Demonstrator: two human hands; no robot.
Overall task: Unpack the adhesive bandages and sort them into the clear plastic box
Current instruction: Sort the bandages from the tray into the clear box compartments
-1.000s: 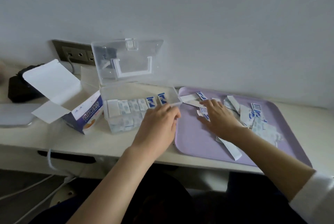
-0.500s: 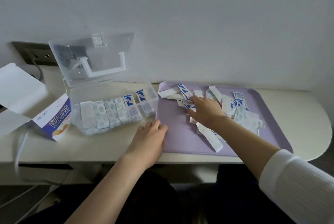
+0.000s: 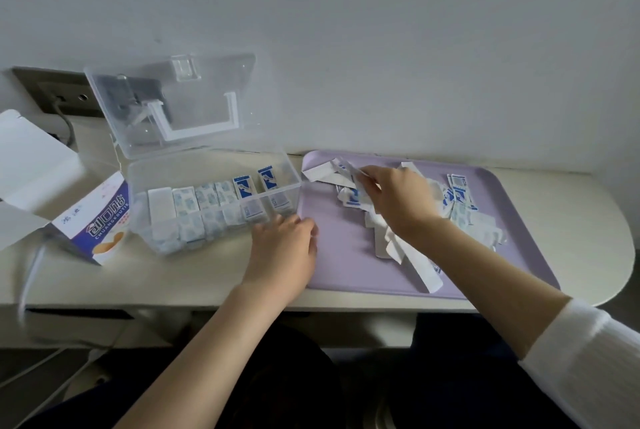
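I note the left hand has drawn back from the clear plastic box and rests slack on the worktop. Its grip is released. The right hand has risen off the loose bandages, its grip pinching one wrapped bandage above the lavender tray — I judge another transfer is starting. The box, lid up, holds filed rows. An opened carton stands to the left, with a wall socket behind on the pale wall.

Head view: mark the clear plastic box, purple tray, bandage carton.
clear plastic box [image 3: 194,238], head view, front wall.
purple tray [image 3: 332,255], head view, bare floor near its left edge.
bandage carton [image 3: 100,224], head view, printed side panel.
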